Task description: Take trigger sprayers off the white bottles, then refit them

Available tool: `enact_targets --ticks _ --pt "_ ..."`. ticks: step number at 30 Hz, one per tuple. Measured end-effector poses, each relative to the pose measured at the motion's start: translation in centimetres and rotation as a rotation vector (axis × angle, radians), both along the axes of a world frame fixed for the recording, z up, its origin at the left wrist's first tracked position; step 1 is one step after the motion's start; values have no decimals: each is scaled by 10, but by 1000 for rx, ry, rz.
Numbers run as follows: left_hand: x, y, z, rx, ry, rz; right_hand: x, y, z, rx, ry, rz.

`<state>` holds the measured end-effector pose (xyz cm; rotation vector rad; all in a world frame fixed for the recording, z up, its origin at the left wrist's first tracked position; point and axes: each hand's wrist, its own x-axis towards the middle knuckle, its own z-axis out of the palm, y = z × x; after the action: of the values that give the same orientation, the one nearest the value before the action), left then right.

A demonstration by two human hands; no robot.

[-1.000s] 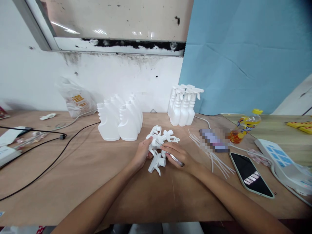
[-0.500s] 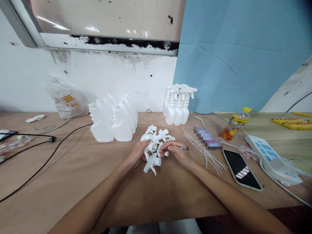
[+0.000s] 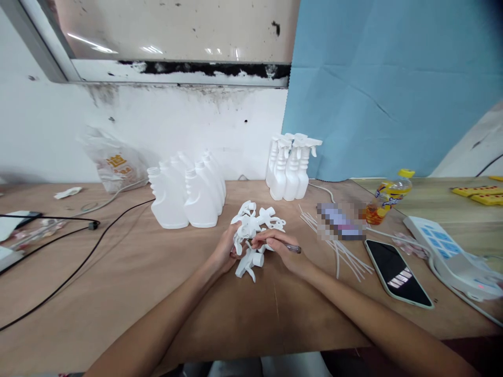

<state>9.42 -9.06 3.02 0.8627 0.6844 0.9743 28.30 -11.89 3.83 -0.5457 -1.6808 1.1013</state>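
My left hand (image 3: 227,247) is closed around a white spray trigger head (image 3: 238,245), which is partly hidden by the fingers and by the white parts behind it. From the right, my right hand (image 3: 286,250) pinches a slim metal tool with a brownish handle (image 3: 294,248). The tool points left toward the held trigger head; whether its tip touches is unclear. Just below the hands, a loose trigger head (image 3: 250,263) lies on the table. More white trigger heads (image 3: 267,215) are heaped right behind my fingers.
White bottles without tops (image 3: 201,201) stand behind on the left. Bottles with sprayers fitted (image 3: 291,178) stand at the back. Thin white tubes (image 3: 343,256), a phone (image 3: 397,273), a drink bottle (image 3: 389,196) and a power strip (image 3: 444,251) lie or stand rightward; black cables (image 3: 96,241) cross leftward.
The view has swung slightly left. The trigger head in my left hand has turned, its round opening no longer facing the tool. My right hand with the tool has come closer to my left hand.
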Motion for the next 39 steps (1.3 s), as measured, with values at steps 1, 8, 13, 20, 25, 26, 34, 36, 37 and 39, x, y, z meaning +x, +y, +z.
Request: enact_targets --ticks 1,8,13,20,25,26,34,36,37,39 --pt "0 0 -1 -1 10 -14 0 -1 0 23 -12 -7" --pt "5 -5 5 7 66 -23 2 -1 2 622 -361 -196" --pt "2 -1 9 180 241 197 10 5 3 724 -446 -213" --pt "-27 15 7 602 675 497 50 34 7 441 -301 -488" --pt "-31 22 1 730 776 428 74 60 -8 50 -264 -577" --pt "-30 22 0 753 781 405 76 63 -11 -11 -258 -557" --pt "-27 21 -7 894 994 230 79 87 12 -89 20 -510" --pt "-28 22 -10 899 993 236 76 104 32 -93 81 -491" --pt "-28 24 -12 903 986 248 74 115 43 -117 134 -473" --pt "-28 25 -13 914 972 269 67 138 68 -186 270 -437"
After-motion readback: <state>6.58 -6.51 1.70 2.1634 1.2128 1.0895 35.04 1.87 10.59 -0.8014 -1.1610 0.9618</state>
